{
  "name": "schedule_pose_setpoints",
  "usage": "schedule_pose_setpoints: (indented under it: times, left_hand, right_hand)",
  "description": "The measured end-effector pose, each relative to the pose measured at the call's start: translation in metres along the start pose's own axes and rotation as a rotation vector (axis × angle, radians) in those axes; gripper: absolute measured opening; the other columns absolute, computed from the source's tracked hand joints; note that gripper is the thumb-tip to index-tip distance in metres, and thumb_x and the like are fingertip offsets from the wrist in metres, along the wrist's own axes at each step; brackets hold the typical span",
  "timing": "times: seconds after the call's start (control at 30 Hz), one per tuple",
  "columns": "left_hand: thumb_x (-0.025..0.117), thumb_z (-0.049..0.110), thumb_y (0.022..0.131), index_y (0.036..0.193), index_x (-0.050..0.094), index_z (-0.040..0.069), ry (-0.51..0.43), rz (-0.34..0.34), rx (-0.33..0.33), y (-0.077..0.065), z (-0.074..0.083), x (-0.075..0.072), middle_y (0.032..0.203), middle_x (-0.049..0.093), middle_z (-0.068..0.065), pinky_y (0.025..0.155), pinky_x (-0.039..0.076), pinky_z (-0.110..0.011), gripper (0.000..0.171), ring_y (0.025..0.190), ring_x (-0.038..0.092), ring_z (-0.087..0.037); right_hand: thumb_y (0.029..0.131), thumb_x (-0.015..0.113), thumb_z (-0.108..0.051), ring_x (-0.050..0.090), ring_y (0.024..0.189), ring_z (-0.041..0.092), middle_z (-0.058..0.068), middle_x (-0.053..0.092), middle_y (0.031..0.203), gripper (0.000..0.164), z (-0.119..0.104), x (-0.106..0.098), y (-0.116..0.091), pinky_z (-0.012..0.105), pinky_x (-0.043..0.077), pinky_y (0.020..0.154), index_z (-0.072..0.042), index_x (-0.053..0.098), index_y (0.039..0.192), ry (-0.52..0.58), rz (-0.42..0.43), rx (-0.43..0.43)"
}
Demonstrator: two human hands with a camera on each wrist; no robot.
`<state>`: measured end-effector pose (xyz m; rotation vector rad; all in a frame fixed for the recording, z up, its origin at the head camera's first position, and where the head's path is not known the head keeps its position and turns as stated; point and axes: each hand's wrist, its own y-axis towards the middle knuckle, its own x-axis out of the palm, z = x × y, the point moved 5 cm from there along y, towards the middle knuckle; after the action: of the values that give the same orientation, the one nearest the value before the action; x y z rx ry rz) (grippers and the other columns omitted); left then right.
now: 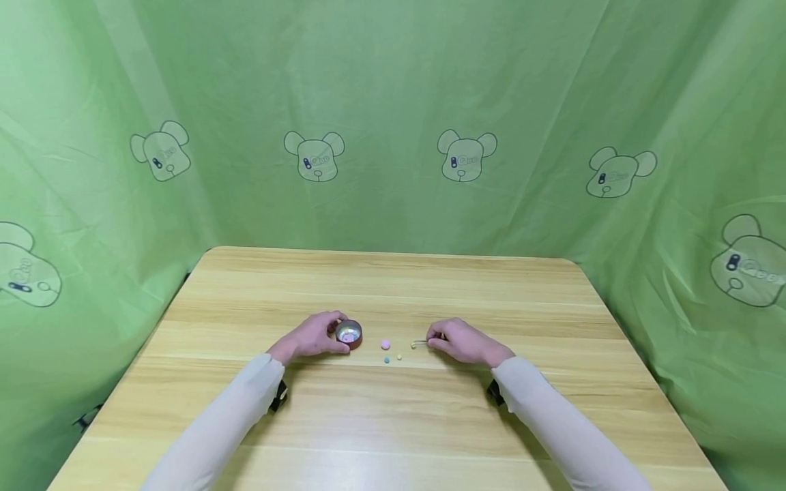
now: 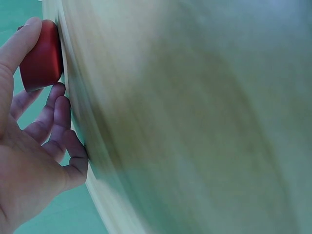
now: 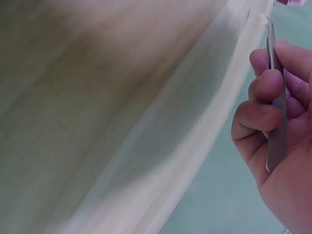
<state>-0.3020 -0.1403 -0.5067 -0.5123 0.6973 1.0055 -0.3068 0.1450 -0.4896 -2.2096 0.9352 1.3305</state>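
Observation:
My left hand (image 1: 317, 333) grips a small round red tin (image 2: 43, 58) on the table, thumb on one side and fingers on the other. Inside the tin, as the head view shows, lie several small pale and pink pieces. With its thumb and fingers my right hand (image 1: 462, 340) holds metal tweezers (image 3: 276, 107), whose bent tips point left. At those tips is a tiny yellowish piece (image 3: 263, 19). Between the hands lie a pink ball (image 1: 385, 345), a smaller blue ball (image 1: 387, 359) and a tiny yellow ball (image 1: 399, 356).
The light wooden table (image 1: 393, 423) spreads out around both hands. Green curtains (image 1: 393, 82) printed with bear heads hang behind it and along both sides. Both forearms, in pale sleeves (image 1: 233, 402), reach in over the front of the table.

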Motion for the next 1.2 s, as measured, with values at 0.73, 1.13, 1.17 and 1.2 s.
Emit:
schedule_pose_setpoints:
  times: [0.73, 1.13, 1.17, 1.2]
  left_hand:
    - [0.075, 0.035, 0.066, 0.113, 0.051, 0.020, -0.019, -0.014, -0.009, -0.001, 0.000, 0.000, 0.098, 0.055, 0.004, 0.080, 0.040, -0.033, 0.055, 0.089, 0.050, -0.012]
    - [0.075, 0.037, 0.066, 0.113, 0.052, 0.020, -0.003, -0.003, 0.013, 0.000, -0.001, 0.000, 0.098, 0.055, 0.003, 0.078, 0.040, -0.034, 0.056, 0.088, 0.050, -0.012]
    - [0.075, 0.037, 0.065, 0.113, 0.052, 0.020, -0.001, -0.001, 0.014, 0.000, -0.001, 0.000, 0.098, 0.055, 0.004, 0.078, 0.040, -0.034, 0.056, 0.088, 0.050, -0.012]
    - [0.075, 0.038, 0.065, 0.113, 0.052, 0.020, 0.003, 0.000, 0.016, 0.000, -0.001, 0.000, 0.098, 0.055, 0.004, 0.078, 0.040, -0.033, 0.056, 0.087, 0.050, -0.012]
  right_hand:
    - [0.090, 0.051, -0.022, 0.051, 0.074, 0.005, -0.002, 0.061, 0.087, 0.015, -0.028, -0.015, 0.026, 0.024, 0.043, 0.068, -0.013, 0.063, 0.094, -0.002, 0.002, 0.021]
    - [0.089, 0.052, -0.022, 0.051, 0.071, 0.008, 0.003, 0.062, 0.088, 0.017, -0.055, -0.015, 0.059, 0.026, 0.043, 0.064, -0.009, 0.063, 0.094, 0.049, -0.008, -0.011]
    - [0.089, 0.052, -0.021, 0.051, 0.070, 0.009, 0.003, 0.062, 0.088, 0.017, -0.058, -0.015, 0.062, 0.026, 0.043, 0.064, -0.009, 0.063, 0.094, 0.058, -0.011, -0.013]
    - [0.089, 0.052, -0.022, 0.050, 0.070, 0.009, 0.003, 0.062, 0.088, 0.018, -0.061, -0.014, 0.065, 0.026, 0.043, 0.063, -0.009, 0.063, 0.094, 0.061, -0.014, -0.014]
